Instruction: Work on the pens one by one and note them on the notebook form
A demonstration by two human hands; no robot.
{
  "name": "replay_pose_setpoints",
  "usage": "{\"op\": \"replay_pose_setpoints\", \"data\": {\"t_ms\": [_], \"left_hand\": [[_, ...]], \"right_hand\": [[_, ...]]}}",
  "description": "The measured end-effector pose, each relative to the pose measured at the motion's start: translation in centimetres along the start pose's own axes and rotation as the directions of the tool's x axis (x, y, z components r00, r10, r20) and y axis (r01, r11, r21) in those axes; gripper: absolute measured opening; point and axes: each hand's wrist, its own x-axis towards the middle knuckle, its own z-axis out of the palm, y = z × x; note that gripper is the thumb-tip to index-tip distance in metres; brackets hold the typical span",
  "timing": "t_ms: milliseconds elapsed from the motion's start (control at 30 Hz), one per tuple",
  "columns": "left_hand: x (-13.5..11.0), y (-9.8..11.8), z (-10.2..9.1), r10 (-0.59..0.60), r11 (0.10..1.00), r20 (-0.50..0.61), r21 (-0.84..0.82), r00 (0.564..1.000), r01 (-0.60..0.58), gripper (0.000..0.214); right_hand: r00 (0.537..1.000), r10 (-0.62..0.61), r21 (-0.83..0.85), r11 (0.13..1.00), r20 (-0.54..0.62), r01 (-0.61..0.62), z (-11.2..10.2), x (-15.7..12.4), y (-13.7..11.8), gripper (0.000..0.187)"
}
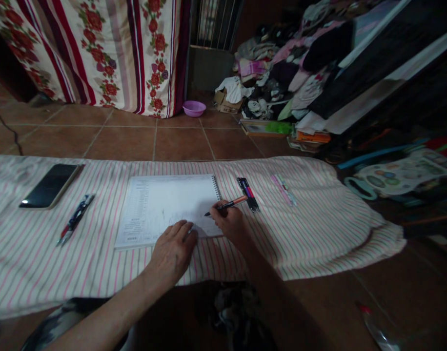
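While your left hand (175, 246) lay loosely bent on the near edge of the spiral notebook (172, 195), gripping nothing visible, your right hand (229, 222) pinched a pen (238, 200), tip at the page; contact, can't tell. Notebook sat on the striped cloth (318, 234) in front of you. Left of it: patterned pens (76, 218), then a phone (50, 186). Right of it: dark pens (248, 194), then pastel pens (285, 190). Beyond, on the tiled floor (128, 139): purple basin (194, 108), beside a floral curtain (124, 58); heaped clothes (285, 68) to the right.

The held pen (229, 204) is orange-black — the cloth (311, 219) striped.
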Motion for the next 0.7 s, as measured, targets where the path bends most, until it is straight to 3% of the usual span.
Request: {"op": "replay_pose_setpoints", "data": {"t_ms": [700], "left_hand": [[-0.06,-0.01,0.03,0.001,1.0,0.026,0.003,1.0,-0.001,0.023]], "right_hand": [[0.999,-0.04,-0.048,0.998,-0.003,0.04,0.16,-0.08,-0.02,0.017]]}}
